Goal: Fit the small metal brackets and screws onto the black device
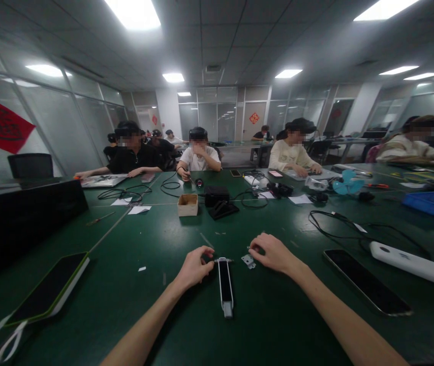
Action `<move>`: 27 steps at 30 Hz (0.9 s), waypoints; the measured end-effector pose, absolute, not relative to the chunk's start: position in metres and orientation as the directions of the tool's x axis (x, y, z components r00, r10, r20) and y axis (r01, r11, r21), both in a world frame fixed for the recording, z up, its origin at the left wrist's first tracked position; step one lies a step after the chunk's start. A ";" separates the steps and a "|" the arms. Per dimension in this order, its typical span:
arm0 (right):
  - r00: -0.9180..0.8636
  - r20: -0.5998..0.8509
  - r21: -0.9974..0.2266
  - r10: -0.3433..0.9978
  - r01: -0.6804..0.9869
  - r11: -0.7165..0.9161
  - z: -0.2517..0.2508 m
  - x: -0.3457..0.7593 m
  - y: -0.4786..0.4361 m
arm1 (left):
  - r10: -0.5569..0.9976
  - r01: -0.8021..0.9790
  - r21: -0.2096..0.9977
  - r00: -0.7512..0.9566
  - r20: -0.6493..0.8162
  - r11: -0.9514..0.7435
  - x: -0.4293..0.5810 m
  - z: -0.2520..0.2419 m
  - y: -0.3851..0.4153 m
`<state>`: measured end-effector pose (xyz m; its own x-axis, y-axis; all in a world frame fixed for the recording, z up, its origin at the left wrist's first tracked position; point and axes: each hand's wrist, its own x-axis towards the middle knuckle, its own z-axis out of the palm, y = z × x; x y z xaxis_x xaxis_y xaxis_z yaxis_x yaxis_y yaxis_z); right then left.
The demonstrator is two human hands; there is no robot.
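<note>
My left hand (197, 266) rests loosely curled at the far left end of a narrow device (225, 284) with a dark face and white edges. Its thumb is at a thin crosspiece on the device's far end, and a gap shows between thumb and index finger. A pale block (227, 309) sits at the device's near end. My right hand (272, 252) has its fingertips drawn together beside a small metal bracket (248, 261) lying on the table. Something tiny shows by those fingertips, too small to name.
A green-cased tablet (51, 287) lies left on the green table (125, 310). To the right are a phone (367, 281), a white power strip (415, 264) and a black cable. Ahead stand a small open box (188, 205) and a black case (217, 195). Several people sit opposite.
</note>
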<state>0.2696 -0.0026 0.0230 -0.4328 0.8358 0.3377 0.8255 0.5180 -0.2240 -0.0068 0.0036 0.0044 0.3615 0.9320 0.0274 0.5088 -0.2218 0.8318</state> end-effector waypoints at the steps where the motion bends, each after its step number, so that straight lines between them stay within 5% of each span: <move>1: -0.437 0.320 -0.220 0.841 0.829 0.514 0.022 0.268 -0.003 | 0.935 0.513 0.827 0.352 0.043 -0.231 -0.007 0.004 0.004; 8: -0.387 0.239 -0.221 0.891 0.871 0.438 0.018 0.258 -0.006 | 0.892 0.570 0.687 0.265 0.366 -0.451 -0.004 -0.001 0.004; 13: -0.389 0.220 -0.278 0.895 0.854 0.440 0.019 0.259 -0.005 | 0.854 0.596 0.619 0.269 0.446 -0.511 -0.002 0.001 0.000; 21: -0.382 0.647 -0.311 0.660 0.658 0.686 0.018 0.233 -0.017 | 0.792 0.548 0.572 0.424 0.438 -0.610 0.003 0.011 -0.018; 27: -0.489 0.743 -0.205 0.457 0.484 0.851 0.007 0.200 -0.035 | 0.717 0.436 0.581 0.539 0.443 -0.687 0.005 0.011 -0.025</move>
